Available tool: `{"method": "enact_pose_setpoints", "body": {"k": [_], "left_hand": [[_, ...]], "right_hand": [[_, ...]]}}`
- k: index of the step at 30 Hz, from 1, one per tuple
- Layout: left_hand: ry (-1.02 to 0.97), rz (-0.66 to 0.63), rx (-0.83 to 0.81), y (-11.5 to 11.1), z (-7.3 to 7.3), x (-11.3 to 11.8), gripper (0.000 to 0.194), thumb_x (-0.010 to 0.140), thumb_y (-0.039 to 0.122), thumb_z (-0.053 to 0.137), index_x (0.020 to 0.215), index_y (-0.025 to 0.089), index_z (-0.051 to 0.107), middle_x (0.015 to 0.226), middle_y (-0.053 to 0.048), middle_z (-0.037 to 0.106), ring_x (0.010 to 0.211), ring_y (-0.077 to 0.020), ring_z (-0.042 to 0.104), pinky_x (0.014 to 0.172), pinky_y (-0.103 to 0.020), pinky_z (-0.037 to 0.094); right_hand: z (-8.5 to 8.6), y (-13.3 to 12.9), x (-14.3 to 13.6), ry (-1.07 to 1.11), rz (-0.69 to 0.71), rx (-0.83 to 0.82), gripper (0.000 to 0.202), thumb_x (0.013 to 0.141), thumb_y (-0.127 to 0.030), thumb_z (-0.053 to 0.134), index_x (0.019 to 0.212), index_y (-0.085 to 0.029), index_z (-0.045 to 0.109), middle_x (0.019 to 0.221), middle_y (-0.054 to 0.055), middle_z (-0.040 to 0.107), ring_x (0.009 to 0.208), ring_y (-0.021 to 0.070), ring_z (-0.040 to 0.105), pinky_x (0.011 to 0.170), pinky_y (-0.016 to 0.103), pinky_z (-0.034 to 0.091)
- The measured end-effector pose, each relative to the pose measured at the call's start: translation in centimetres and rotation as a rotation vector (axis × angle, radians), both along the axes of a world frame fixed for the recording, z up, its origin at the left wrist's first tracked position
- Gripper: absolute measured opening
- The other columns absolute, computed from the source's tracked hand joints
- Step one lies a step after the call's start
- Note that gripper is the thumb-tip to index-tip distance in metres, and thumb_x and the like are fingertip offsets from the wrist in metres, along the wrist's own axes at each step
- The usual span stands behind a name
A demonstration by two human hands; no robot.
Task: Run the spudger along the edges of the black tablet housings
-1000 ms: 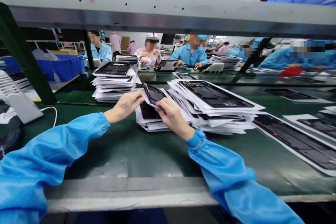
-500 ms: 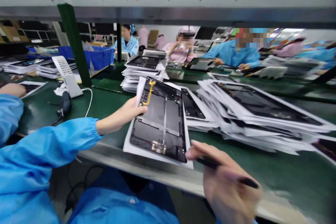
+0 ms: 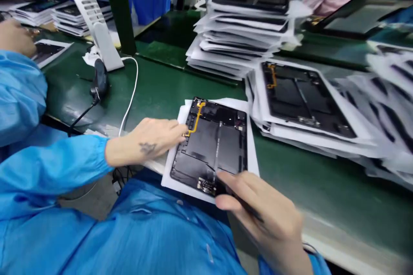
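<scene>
A tablet with its back off [image 3: 206,142] lies on a white sheet [image 3: 253,154] at the bench's front edge, showing dark battery cells and a yellow ribbon cable [image 3: 197,120]. My left hand [image 3: 158,139] grips the tablet's left edge, fingertips by the cable's lower end. Between the fingers of my right hand [image 3: 264,210] is a slim black pen-like tool [image 3: 247,208]; its exact kind is unclear. That hand is over the tablet's lower right corner and hides part of it. The tool's tip is hidden.
Stacks of opened tablets between white sheets [image 3: 309,99] stand to the right and behind [image 3: 238,47]. On the left are a white slotted stand [image 3: 97,25], a black corded device [image 3: 99,79] and a white cable [image 3: 132,99]. A co-worker's arm [image 3: 19,81] reaches in at far left.
The view has tilted down. The tablet, held raised and slanted before, now lies lower at the bench edge. My right hand has moved in from beside its corner to above it with the tool.
</scene>
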State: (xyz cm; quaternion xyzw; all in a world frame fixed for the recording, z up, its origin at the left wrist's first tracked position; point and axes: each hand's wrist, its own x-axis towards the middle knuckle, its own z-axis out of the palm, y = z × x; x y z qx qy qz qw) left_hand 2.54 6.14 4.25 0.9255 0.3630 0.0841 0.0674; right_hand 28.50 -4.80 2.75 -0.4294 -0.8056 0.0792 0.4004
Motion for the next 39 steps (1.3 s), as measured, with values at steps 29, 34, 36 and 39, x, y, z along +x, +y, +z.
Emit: {"method": "enact_pose_setpoints", "body": {"k": [29, 34, 36, 39], "left_hand": [[-0.586, 0.007, -0.206, -6.9, -2.1, 0.2, 0.007, 0.102, 0.019, 0.055, 0.095, 0.016, 0.058, 0.087, -0.001, 0.061, 0.082, -0.0147, 0.052, 0.077, -0.03, 0.042], [-0.655, 0.046, 0.008, -7.4, -3.3, -0.7, 0.01, 0.1, 0.017, 0.06, 0.108, 0.015, 0.064, 0.091, -0.004, 0.065, 0.084, -0.0151, 0.056, 0.074, -0.028, 0.046], [-0.659, 0.072, 0.034, -7.6, -3.6, -0.9, 0.011, 0.098, 0.015, 0.061, 0.108, 0.015, 0.066, 0.09, -0.004, 0.065, 0.084, -0.0151, 0.056, 0.074, -0.028, 0.047], [-0.673, 0.092, 0.037, -7.8, -3.7, -0.8, 0.013, 0.098, 0.013, 0.062, 0.109, 0.016, 0.067, 0.09, -0.004, 0.065, 0.084, -0.0155, 0.057, 0.073, -0.029, 0.048]], "right_hand": [[-3.1, -0.1, -6.6, -0.046, -0.047, 0.043, 0.023, 0.093, 0.003, 0.048, 0.097, -0.013, 0.065, 0.084, 0.007, 0.066, 0.073, 0.0158, 0.049, 0.066, 0.033, 0.035], [-3.2, 0.2, -6.9, -0.038, -0.065, 0.072, 0.023, 0.096, -0.001, 0.047, 0.092, -0.015, 0.064, 0.077, 0.004, 0.064, 0.07, 0.016, 0.046, 0.063, 0.033, 0.03], [-3.1, 0.3, -7.1, -0.051, -0.063, 0.084, 0.024, 0.098, -0.002, 0.046, 0.087, -0.015, 0.064, 0.074, 0.004, 0.063, 0.069, 0.0158, 0.045, 0.062, 0.033, 0.028], [-2.9, 0.5, -7.2, -0.07, -0.055, 0.095, 0.028, 0.1, -0.004, 0.047, 0.079, -0.015, 0.061, 0.071, 0.003, 0.06, 0.068, 0.0158, 0.043, 0.062, 0.033, 0.027]]}}
